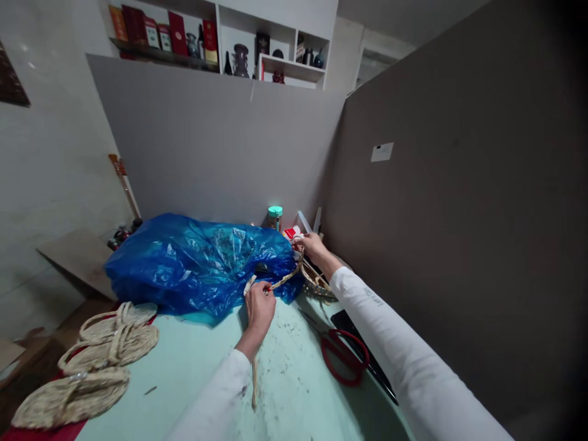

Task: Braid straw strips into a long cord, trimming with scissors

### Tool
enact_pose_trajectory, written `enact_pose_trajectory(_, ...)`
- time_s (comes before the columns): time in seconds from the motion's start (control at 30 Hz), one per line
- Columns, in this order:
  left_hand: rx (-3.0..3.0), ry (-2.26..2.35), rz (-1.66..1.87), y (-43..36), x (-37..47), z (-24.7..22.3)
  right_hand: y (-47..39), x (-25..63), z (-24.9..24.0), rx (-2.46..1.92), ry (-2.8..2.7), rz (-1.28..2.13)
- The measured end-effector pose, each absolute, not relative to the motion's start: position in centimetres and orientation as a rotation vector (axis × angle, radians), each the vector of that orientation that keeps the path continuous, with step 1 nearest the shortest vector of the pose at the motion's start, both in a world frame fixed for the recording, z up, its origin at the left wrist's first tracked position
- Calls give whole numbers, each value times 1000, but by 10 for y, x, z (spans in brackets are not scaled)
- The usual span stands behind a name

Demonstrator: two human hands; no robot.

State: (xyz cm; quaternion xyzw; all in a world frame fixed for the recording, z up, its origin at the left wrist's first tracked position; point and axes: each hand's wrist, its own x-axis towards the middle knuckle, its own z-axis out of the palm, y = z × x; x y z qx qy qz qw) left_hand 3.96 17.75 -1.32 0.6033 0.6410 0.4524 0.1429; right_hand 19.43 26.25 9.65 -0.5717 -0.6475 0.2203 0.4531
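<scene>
My left hand (261, 305) is closed around one end of a braided straw cord (285, 280), low over the table in front of a blue plastic bag (197, 257). A loose straw strand (254, 386) hangs below that hand. From there the braid slants up to the right, toward a small basket (316, 286). Above the basket my right hand (314, 246) pinches with its fingertips, close to the braid's far end; what lies between the fingers is too small to make out. Red-handled scissors (342, 356) lie under my right forearm.
Woven straw sandals (110, 346) lie on red cloth at the left. A jar with a green lid (275, 214) stands behind the bag. A dark flat object (367, 355) is beside the scissors. Grey panels (220, 141) close off the back and right sides.
</scene>
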Motion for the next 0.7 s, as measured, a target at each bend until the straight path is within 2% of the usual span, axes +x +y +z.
enact_pose_trajectory(0.2,1643,1723,1347,179,39,-13,241,195,125,-1152,-1397,915)
enact_pose_trajectory(0.47,1539,1534,1292,194,34,-19,207,169,154,-890,-1255,973)
enact_pose_trajectory(0.7,1478,1407,1234,201,36,-26,207,165,164,-761,-1399,1008)
